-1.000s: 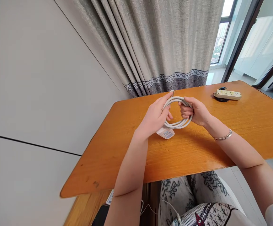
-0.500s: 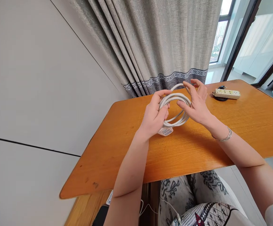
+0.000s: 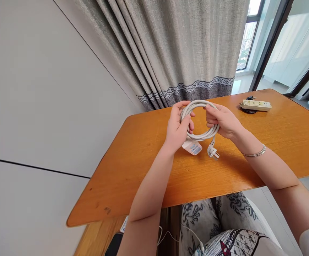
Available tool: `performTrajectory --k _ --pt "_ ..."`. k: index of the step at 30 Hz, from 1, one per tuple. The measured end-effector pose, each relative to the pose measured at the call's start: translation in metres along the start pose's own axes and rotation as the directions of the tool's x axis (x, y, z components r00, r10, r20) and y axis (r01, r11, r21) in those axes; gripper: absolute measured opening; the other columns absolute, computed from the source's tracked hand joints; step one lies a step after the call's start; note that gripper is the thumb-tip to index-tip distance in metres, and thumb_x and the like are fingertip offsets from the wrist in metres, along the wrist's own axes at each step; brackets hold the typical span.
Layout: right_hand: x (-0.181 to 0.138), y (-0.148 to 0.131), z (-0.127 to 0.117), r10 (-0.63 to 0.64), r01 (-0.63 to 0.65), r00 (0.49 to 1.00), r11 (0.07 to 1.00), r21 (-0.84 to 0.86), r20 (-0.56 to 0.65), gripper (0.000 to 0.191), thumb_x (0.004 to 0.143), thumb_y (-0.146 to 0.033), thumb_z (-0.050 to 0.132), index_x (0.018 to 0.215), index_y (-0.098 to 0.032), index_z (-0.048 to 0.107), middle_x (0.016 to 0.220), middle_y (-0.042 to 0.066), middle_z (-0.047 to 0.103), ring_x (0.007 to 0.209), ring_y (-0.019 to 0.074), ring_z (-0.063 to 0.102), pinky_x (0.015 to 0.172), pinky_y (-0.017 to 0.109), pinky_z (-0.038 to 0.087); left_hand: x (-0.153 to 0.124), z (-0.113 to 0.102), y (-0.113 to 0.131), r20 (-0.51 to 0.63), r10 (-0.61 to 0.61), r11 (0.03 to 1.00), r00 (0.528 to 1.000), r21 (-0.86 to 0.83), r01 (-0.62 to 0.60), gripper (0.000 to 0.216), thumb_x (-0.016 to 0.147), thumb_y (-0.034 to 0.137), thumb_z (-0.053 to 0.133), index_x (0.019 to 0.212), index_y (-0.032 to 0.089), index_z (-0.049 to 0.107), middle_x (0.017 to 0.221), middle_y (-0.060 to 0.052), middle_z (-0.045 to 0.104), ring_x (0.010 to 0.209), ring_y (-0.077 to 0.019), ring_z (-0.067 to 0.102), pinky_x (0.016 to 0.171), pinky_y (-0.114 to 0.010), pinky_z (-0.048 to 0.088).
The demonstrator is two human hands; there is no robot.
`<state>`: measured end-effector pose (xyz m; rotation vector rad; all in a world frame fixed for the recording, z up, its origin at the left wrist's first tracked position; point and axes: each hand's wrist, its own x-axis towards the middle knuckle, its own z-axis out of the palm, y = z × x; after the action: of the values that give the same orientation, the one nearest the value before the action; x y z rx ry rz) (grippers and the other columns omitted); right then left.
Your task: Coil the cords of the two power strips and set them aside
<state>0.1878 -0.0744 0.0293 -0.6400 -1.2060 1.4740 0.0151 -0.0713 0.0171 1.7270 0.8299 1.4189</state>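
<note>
A white power cable (image 3: 201,136), wound into a round coil of several loops, is held up above the wooden table (image 3: 133,160). My left hand (image 3: 179,122) is closed around the coil's left side, thumb in front. On the opposite side, my right hand (image 3: 222,119) grips the loops between thumb and curled fingers. From the coil's lower right hangs a white plug (image 3: 213,152) with metal pins. Below my left hand is a white block with a printed label (image 3: 193,146), its upper part hidden by the hand.
At the table's far right lies a cream power strip (image 3: 255,105) with a black cord (image 3: 249,110) bundled by it. A grey curtain (image 3: 197,53) hangs behind the table, and a pale wall panel (image 3: 37,106) stands at the left. My legs (image 3: 202,217) are under the near edge.
My right hand has gone from spread fingers to a closed grip on the coil. The loose loop now lies with the others, and the plug has come into view beneath.
</note>
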Motion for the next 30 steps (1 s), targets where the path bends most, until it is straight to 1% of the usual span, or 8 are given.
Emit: performTrajectory --k 6,9,13,18,20,24,27,30 --pt "0.002 -0.003 -0.004 0.028 -0.028 0.999 1.0 0.01 -0.041 0.046 0.076 -0.055 0.083 0.081 -0.02 0.054 0.054 -0.014 0.022 0.045 0.0038 0.017 0.043 0.02 0.019 0.002 -0.002 -0.002 0.083 -0.037 0.998 0.996 -0.039 0.04 0.046 0.09 0.046 0.067 0.126 0.026 0.047 0.104 -0.003 0.066 0.064 -0.0088 0.063 0.053 -0.021 0.053" --pt "0.0 -0.007 -0.006 0.031 -0.031 0.999 0.999 -0.024 -0.018 0.047 0.077 -0.057 0.082 0.08 -0.02 0.054 0.054 -0.014 0.021 0.045 0.0036 0.015 0.042 0.02 0.016 0.002 -0.004 0.003 0.139 -0.082 0.991 0.987 -0.089 0.095 0.053 0.086 0.046 0.072 0.128 0.024 0.048 0.102 -0.004 0.069 0.067 -0.0109 0.068 0.056 -0.022 0.055" --pt "-0.006 -0.012 -0.003 0.015 -0.008 0.997 0.996 -0.09 0.077 0.053 0.07 -0.06 0.086 0.077 -0.02 0.053 0.054 -0.013 0.027 0.046 0.0034 0.018 0.043 0.021 0.015 0.0 -0.007 0.017 0.191 -0.196 0.956 0.962 -0.182 0.231 0.055 0.077 0.044 0.079 0.119 0.02 0.053 0.085 -0.001 0.07 0.062 -0.0116 0.067 0.055 -0.022 0.053" --pt "-0.009 -0.007 0.003 0.008 0.009 0.991 0.992 -0.128 0.135 0.053 0.07 -0.063 0.084 0.079 -0.019 0.057 0.054 -0.012 0.029 0.047 0.0042 0.022 0.043 0.022 0.017 -0.005 -0.008 0.035 0.312 -0.348 0.886 0.884 -0.198 0.419 0.037 0.081 0.047 0.073 0.099 0.019 0.057 0.059 0.005 0.058 0.046 -0.0095 0.054 0.043 -0.02 0.04" --pt "-0.008 -0.004 0.005 0.009 0.006 0.991 0.993 -0.115 0.134 0.052 0.071 -0.063 0.083 0.08 -0.019 0.057 0.055 -0.012 0.029 0.047 0.0044 0.022 0.043 0.022 0.018 -0.005 -0.007 0.036 0.298 -0.364 0.87 0.882 -0.23 0.437 0.033 0.084 0.046 0.072 0.094 0.019 0.057 0.053 0.008 0.048 0.04 -0.0064 0.043 0.04 -0.018 0.031" --pt "-0.007 0.001 0.008 -0.013 0.019 0.997 0.997 -0.078 0.081 0.052 0.07 -0.061 0.085 0.082 -0.02 0.055 0.056 -0.012 0.032 0.047 0.0043 0.026 0.044 0.021 0.022 -0.005 -0.003 0.032 0.206 -0.349 0.881 0.914 -0.26 0.395 0.037 0.087 0.053 0.07 0.083 0.02 0.054 0.051 0.011 0.032 0.037 -0.0034 0.027 0.039 -0.019 0.018" --pt "-0.005 0.003 0.005 -0.051 0.053 0.998 0.997 -0.053 0.047 0.052 0.07 -0.057 0.087 0.093 -0.021 0.057 0.057 -0.012 0.04 0.048 0.0047 0.035 0.047 0.02 0.033 -0.003 -0.001 0.029 0.133 -0.312 0.907 0.941 -0.252 0.337 0.041 0.088 0.056 0.071 0.081 0.02 0.052 0.052 0.011 0.03 0.038 -0.0034 0.025 0.039 -0.02 0.018" --pt "0.0 0.005 0.0 -0.001 0.006 0.996 0.998 -0.057 0.088 0.052 0.071 -0.059 0.085 0.092 -0.019 0.061 0.064 -0.006 0.057 0.057 0.0091 0.056 0.056 0.022 0.047 0.001 -0.002 0.025 0.017 -0.268 0.923 0.963 -0.283 0.261 0.042 0.091 0.059 0.066 0.08 0.021 0.049 0.052 0.011 0.028 0.038 -0.004 0.024 0.039 -0.02 0.021"
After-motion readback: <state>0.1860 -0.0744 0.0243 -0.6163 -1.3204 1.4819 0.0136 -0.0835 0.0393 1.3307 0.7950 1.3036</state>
